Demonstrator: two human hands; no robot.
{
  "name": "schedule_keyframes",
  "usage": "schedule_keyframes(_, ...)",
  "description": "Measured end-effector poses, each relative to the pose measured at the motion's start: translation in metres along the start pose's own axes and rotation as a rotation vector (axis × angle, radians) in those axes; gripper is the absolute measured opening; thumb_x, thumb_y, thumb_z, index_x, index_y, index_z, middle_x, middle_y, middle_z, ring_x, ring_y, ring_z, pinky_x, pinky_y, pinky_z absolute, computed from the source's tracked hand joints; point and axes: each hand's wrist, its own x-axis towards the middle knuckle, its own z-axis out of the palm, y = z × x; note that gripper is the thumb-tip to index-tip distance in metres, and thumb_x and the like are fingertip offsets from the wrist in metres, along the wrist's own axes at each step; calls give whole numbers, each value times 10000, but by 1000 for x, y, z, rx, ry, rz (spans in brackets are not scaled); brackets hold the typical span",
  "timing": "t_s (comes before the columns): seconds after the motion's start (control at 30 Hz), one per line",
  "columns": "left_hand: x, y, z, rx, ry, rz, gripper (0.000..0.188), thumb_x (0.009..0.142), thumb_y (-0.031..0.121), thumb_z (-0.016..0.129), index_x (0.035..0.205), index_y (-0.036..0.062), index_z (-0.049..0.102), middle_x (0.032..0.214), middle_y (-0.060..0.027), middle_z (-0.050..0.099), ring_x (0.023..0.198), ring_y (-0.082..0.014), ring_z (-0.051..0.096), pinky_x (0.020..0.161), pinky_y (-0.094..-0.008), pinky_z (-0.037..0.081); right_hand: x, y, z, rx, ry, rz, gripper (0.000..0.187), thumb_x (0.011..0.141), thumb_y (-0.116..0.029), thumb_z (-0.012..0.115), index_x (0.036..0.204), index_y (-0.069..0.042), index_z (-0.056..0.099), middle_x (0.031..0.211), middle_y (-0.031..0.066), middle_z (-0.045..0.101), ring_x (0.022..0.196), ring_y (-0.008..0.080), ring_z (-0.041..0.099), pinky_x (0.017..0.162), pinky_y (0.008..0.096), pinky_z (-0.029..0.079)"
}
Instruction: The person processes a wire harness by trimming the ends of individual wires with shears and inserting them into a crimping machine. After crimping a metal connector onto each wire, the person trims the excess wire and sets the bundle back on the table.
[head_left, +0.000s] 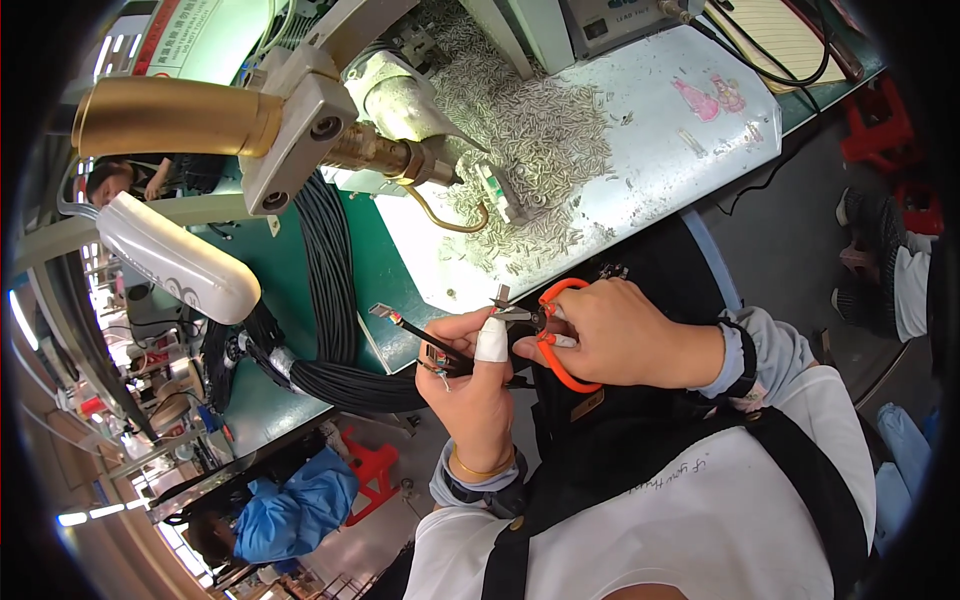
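My left hand [470, 400] is closed around black cables, its thumb wrapped in white tape. One black cable [432, 340] sticks out to the left, with a flat metal connector [382, 311] and a few coloured wires at its tip. Above the taped thumb shows a small silver metal connector [502, 292]. My right hand [630, 335] grips orange-handled cutters [568, 376], also with white tape on a finger. The cutters' jaws meet the silver connector just above my left thumb; whether they bite on it I cannot tell.
A heap of small metal pieces [540, 130] covers part of the white board [660, 150]. Above it reaches a brass-coloured tool on a clamp [300, 130]. Bundled black cables [325, 270] lie on the green table [375, 240]. A white lamp [175, 255] hangs at left. Other people sit nearby.
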Motion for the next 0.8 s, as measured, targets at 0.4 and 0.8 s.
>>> schedule_keyframes(0.4, 40, 9, -1, -235, -279, -397, 96, 780, -19, 552, 873, -11, 531, 598, 32, 429, 428, -23, 309, 381, -176, 210, 4, 20, 1, 152, 61, -25, 361, 797, -317, 590, 638, -6, 498, 478, 102, 498, 432, 244, 532, 412, 352, 404)
schedule_keyframes(0.8, 93, -7, 8, -432, -377, -471, 109, 816, 73, 553, 912, 32, 520, 577, 60, 347, 446, -21, 258, 368, -173, 174, 34, 2, -40, 865, 51, 244, 216, 843, -196, 531, 774, 0, 475, 563, 27, 509, 405, 84, 472, 380, 213, 378)
